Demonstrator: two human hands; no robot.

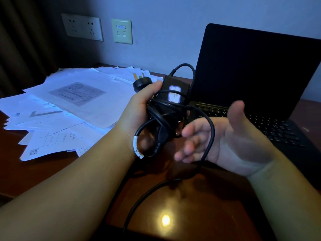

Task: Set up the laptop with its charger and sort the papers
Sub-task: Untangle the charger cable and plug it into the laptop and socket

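Tangled charger [171,101], open laptop [257,70], scattered papers [73,105]

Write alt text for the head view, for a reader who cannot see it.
A person's left hand grips a tangled black laptop charger, its cord looping over the open right hand and trailing down across the wooden desk. An open, dark laptop sits at right, scattered papers at left, wall sockets behind.
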